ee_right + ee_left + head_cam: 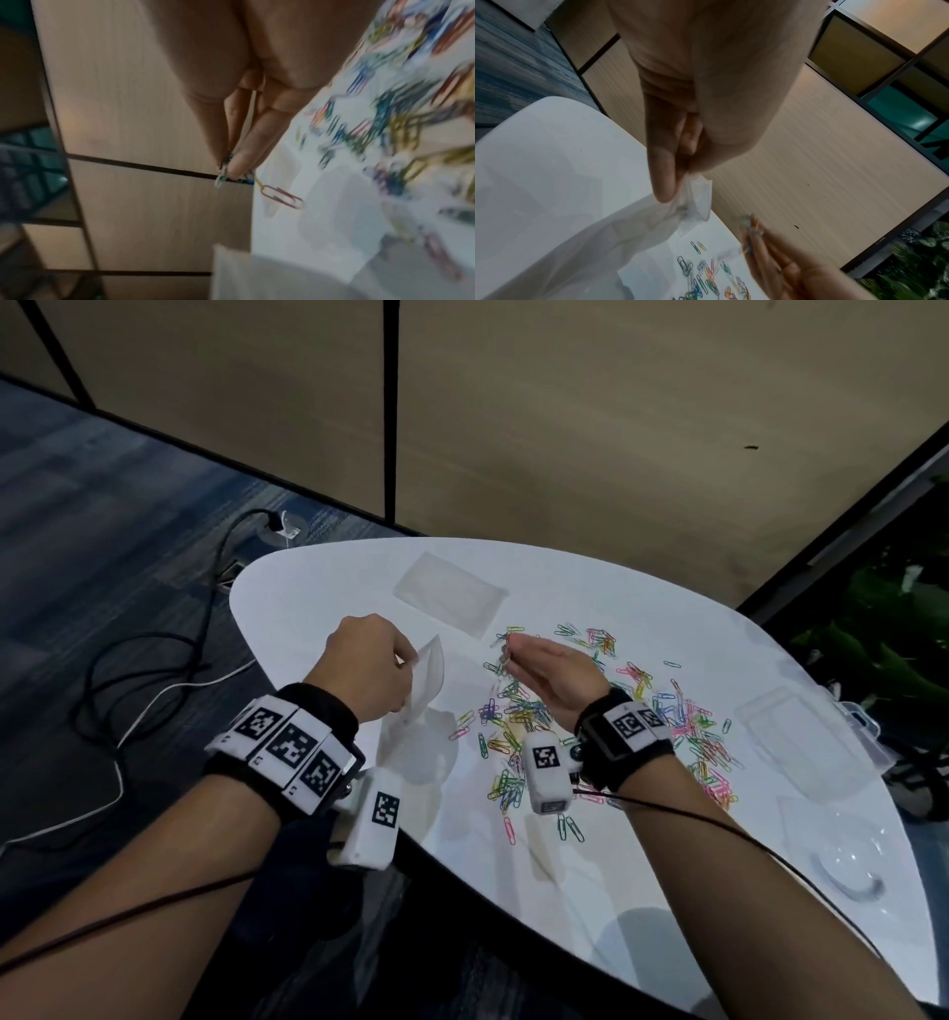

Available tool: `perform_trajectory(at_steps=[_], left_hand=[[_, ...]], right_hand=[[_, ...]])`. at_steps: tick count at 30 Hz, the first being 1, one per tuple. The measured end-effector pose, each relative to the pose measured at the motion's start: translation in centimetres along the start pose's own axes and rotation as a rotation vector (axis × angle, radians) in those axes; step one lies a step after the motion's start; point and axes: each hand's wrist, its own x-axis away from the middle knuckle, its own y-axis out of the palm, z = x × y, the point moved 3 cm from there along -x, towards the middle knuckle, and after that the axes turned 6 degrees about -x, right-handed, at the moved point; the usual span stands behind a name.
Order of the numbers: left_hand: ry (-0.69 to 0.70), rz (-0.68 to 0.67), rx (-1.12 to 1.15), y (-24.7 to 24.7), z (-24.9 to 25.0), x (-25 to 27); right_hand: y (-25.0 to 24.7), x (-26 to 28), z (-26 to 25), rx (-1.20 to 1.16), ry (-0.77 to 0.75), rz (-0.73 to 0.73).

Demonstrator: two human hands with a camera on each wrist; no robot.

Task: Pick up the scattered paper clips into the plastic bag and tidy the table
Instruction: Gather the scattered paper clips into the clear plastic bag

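Many coloured paper clips lie scattered over the middle and right of the white table. My left hand pinches the top edge of a clear plastic bag and holds it up above the table's left part; the pinch shows in the left wrist view, at the bag. My right hand is raised over the pile, fingertips pinching a small bunch of clips. In the right wrist view the bunch of clips sticks out of the fingertips, a red clip dangling below. The bag's opening lies beneath.
Another flat clear bag lies at the table's far side. Clear plastic boxes and a lid sit at the right edge. Black and white cables run over the carpet left of the table. Green plants stand at the right.
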Motion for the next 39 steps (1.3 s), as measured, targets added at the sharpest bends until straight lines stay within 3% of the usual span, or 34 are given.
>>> perform_trajectory(at_steps=[3,6,8,15,18,20,22,24,27,29,33,36,39], left_hand=[[0.003,-0.007,0.01,0.4,0.2,0.0],[0.009,-0.005,0.02,0.6,0.5,0.1],[0.018,0.002,0.035,0.7,0.6,0.2],[0.062,0.02,0.07,0.8,1.0,0.5],[0.087,0.002,0.065,0.8,1.4,0.7],[0.086,-0.013,0.057,0.7,1.4,0.7],[0.073,-0.009,0.061,0.7,1.0,0.4],[0.05,0.019,0.072,0.5,0.6,0.1],[0.034,0.061,0.073,0.0,0.3,-0.2],[0.039,0.069,0.055,-0.2,0.2,-0.2],[0.03,0.048,0.04,-0.3,0.2,-0.3],[0.029,0.042,0.036,-0.1,0.1,-0.4],[0.022,0.032,0.03,0.2,-0.1,-0.5]], right_hand=[[3.0,2.3,-0.7,-0.126,0.013,-0.149],[5.9,3.6,0.8,-0.032,0.018,-0.214],[7.0,3.7,2.1,0.082,-0.02,-0.183],[7.9,3.5,3.0,0.778,-0.335,-0.079],[9.2,3.7,2.4,1.149,-0.431,-0.175],[9.6,3.7,2.1,1.257,-0.414,-0.259],[9.5,3.7,1.6,1.269,-0.406,-0.343],[8.7,3.3,0.6,1.13,-0.425,-0.346],[5.9,1.9,-0.2,0.768,-0.389,-0.167],[3.8,0.6,0.8,0.993,-0.339,-0.107],[1.6,-0.5,6.1,1.692,-0.184,-0.351],[0.6,-0.7,9.2,1.976,-0.26,-0.476],[0.2,-0.3,9.9,2.004,-0.398,-0.496]])
